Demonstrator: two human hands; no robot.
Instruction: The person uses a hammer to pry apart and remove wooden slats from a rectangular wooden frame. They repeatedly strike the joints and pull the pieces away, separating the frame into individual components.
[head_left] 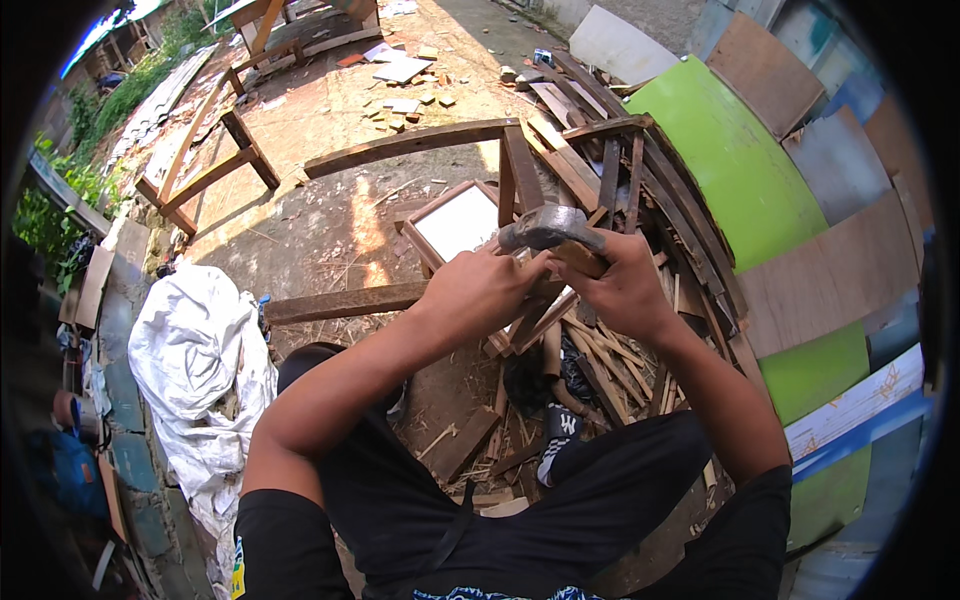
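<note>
A claw hammer [552, 230] with a dark, worn metal head is in my right hand [622, 285]. The fingers wrap round its wooden handle close to the head. Just left of it, my left hand [478, 288] is closed, its fingertips hidden near the hammer head; what they grip does not show. Both hands are over a dark wooden frame [400, 147]. One of its beams [345, 303] runs out to the left from under my left forearm. Beyond and below the hands lies a brown-framed white panel [458, 224], partly covered by them.
Long boards [685, 215] are piled at the right, beside leaning green panels [730, 160] and plywood sheets. Wood scraps [605, 360] lie around my feet. At the left is a crumpled white sheet [200, 350]. Another wooden frame [215, 175] stands at the far left.
</note>
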